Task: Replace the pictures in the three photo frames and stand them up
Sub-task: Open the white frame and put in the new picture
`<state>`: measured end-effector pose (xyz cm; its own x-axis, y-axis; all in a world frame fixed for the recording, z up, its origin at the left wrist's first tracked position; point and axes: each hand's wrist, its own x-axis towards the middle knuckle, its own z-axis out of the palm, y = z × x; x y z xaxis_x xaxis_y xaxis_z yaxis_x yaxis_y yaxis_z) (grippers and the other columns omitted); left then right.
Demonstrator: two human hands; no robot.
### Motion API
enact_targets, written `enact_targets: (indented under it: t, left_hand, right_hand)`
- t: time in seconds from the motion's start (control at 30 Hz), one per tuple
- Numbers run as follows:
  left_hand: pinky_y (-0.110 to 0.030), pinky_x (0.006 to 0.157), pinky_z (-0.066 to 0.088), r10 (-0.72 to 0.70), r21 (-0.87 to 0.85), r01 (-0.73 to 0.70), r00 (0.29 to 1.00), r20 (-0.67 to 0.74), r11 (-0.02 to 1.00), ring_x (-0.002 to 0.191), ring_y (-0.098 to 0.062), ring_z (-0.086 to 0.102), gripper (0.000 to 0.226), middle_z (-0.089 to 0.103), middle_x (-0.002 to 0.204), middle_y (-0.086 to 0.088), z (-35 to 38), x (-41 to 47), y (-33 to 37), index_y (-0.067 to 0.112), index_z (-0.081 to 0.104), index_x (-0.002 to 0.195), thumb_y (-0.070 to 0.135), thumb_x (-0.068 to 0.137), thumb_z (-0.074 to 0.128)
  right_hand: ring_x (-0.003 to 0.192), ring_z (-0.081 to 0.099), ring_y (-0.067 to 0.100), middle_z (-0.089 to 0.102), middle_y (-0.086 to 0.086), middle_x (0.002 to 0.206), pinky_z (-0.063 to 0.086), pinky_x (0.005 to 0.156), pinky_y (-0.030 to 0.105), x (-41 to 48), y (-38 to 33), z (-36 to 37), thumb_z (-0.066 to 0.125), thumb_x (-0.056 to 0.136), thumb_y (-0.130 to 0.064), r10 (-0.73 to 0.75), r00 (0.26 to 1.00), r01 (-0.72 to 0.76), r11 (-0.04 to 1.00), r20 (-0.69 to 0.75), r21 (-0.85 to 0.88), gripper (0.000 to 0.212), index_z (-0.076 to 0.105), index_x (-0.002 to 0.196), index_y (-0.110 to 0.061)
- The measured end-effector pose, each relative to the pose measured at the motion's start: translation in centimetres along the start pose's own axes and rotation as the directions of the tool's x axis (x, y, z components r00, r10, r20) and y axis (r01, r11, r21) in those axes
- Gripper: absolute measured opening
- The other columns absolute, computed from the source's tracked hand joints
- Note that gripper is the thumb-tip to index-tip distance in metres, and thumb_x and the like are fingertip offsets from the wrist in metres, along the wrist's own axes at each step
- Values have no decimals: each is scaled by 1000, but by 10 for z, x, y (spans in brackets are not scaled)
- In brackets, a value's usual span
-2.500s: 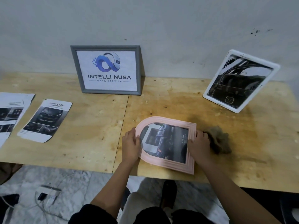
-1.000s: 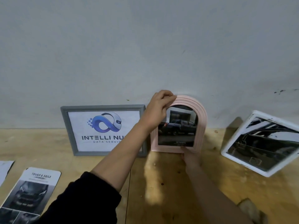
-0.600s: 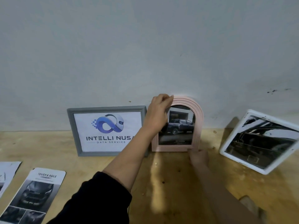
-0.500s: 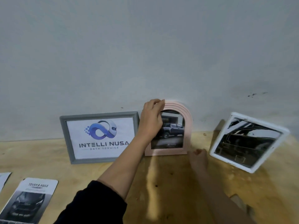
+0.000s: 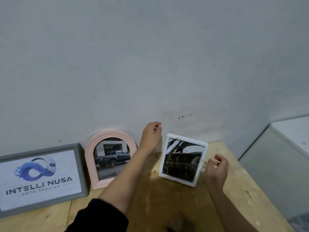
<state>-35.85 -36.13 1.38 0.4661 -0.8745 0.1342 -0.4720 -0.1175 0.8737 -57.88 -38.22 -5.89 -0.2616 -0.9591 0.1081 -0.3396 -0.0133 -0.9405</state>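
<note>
Frames stand in row along wall, lower half of picture. Grey frame (image 5: 40, 178) lower left, logo picture inside. Pink arched frame (image 5: 111, 157) just right of it, truck picture inside. White frame (image 5: 183, 159) right of middle, dark picture, tilted. Left hand (image 5: 151, 137) between pink and white frames, fingers curled, holding nothing. Right hand (image 5: 217, 170) just right of white frame, fingers loosely curled, empty. Wooden table (image 5: 167, 203) underneath.

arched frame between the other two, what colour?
Pale pink arched photo frame, ridged border; head view, the only one.
</note>
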Motion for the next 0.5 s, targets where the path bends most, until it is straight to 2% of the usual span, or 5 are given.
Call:
enact_targets:
  t: [0.07,0.13,0.3,0.4,0.5]
  left_hand:
    - [-28,68,39,-46,119,38,997,67,992,73,-15,51,39,56,78,-3,17,7,4,9,60,77,32,100,39]
    - [-28,53,29,-125,209,104,988,87,972,56,-14,42,49,44,58,0,32,11,7,14,41,58,38,100,35]
    - [-26,48,24,-224,271,211,974,20,939,50,-14,36,48,38,52,2,52,21,6,16,35,53,34,97,44]
    - [-25,48,26,-261,222,251,965,17,942,49,-13,35,46,37,50,2,53,23,6,16,38,51,27,93,51]
    - [-25,50,30,-277,138,272,961,15,952,56,-16,41,39,43,54,-2,48,20,3,11,47,56,26,91,56]
  right_hand:
    - [110,49,25,50,15,130,34,92,28,21,6,-5,48,95,-9,33,992,-31,999,123,-19,34,47,129,-1]
    - [117,49,25,52,11,133,35,95,28,37,9,-7,46,97,-13,46,966,-39,999,253,-31,36,47,132,-5]
    - [91,57,13,63,-1,103,41,65,16,52,10,-4,43,98,-15,38,921,-40,999,388,-3,26,57,119,-15]
    - [84,58,8,61,-7,89,42,57,7,53,10,-4,45,96,-14,51,921,-74,996,385,46,21,59,112,-15]
    - [80,56,1,61,-5,88,43,55,4,48,8,-6,47,96,-13,31,922,-59,996,386,60,22,58,115,-12]
